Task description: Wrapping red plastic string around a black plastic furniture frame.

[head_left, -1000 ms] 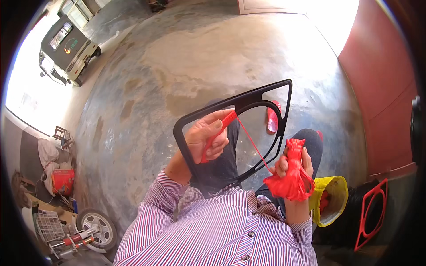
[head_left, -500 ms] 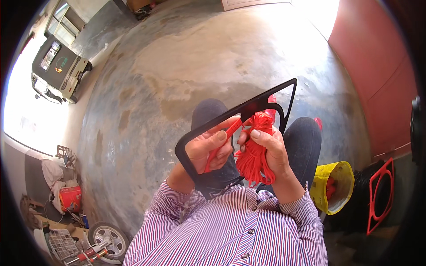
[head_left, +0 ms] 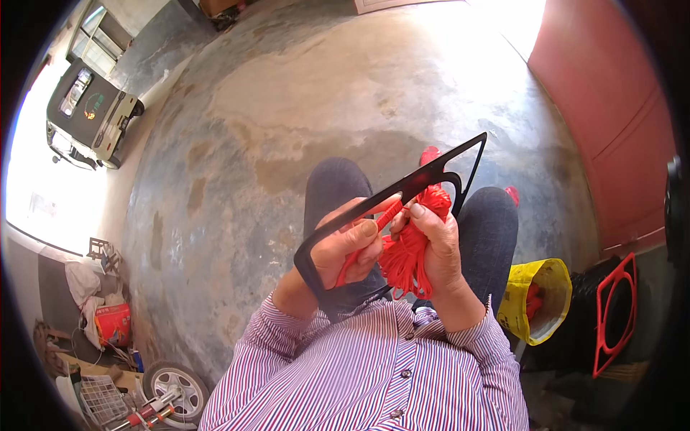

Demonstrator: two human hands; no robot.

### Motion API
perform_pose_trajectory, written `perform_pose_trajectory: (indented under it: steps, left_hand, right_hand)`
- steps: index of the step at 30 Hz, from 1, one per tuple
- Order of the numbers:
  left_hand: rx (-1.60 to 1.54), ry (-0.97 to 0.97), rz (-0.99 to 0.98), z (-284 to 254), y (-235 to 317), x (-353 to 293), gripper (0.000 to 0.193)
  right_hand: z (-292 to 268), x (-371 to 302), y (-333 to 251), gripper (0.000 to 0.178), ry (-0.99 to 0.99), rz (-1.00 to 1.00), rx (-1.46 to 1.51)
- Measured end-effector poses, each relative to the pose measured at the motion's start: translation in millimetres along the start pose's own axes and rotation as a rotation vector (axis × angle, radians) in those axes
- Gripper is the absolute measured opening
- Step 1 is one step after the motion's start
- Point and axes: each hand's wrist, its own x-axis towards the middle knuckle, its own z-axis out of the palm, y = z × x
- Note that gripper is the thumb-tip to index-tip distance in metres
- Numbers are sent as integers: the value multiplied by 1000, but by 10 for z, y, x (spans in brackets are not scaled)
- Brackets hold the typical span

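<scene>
A thin black frame [head_left: 425,176] with a curved inner bar at its far end is tilted across my lap. Through its opening, the thumb and fingers of my left hand [head_left: 351,244] close on a red ribbed strip [head_left: 389,214]. The strip looks like cord wound closely; whether it is joined to the frame cannot be made out. My right hand [head_left: 442,248] is closed around a looped bundle of red cord [head_left: 404,262], its thumb near the top. The cord touches or nearly touches the frame's inner bar. The fingertips of both hands are close together.
At my right stands a yellow bag [head_left: 519,302] with red material inside, beside a red frame with a round opening [head_left: 606,323]. At left are a red container [head_left: 113,323], a wheel [head_left: 172,391] and a wire basket [head_left: 104,399]. A three-wheeled vehicle [head_left: 90,108] stands far left.
The black frame has tipped and shifted slightly to the right, its opening now looking narrower. Both hands keep their hold, and my left hand has moved slightly right.
</scene>
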Motion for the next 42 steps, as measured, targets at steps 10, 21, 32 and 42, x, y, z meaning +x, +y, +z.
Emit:
perform_pose_trajectory:
  steps: [10, 21, 32, 42]
  left_hand:
    - [28, 35, 44, 143, 4, -43, 37]
    - [-43, -50, 21, 8, -59, -5, 42]
    - [-159, -233, -103, -385, 9, 231, 57]
    - [-171, -147, -21, -507, 34, 162, 51]
  right_hand:
    - [120, -113, 16, 17, 30, 60, 162]
    - [42, -70, -47, 15, 36, 105, 120]
    - [-61, -65, -46, 19, 25, 115, -5]
    - [-378, 18, -36, 22, 159, 149, 404]
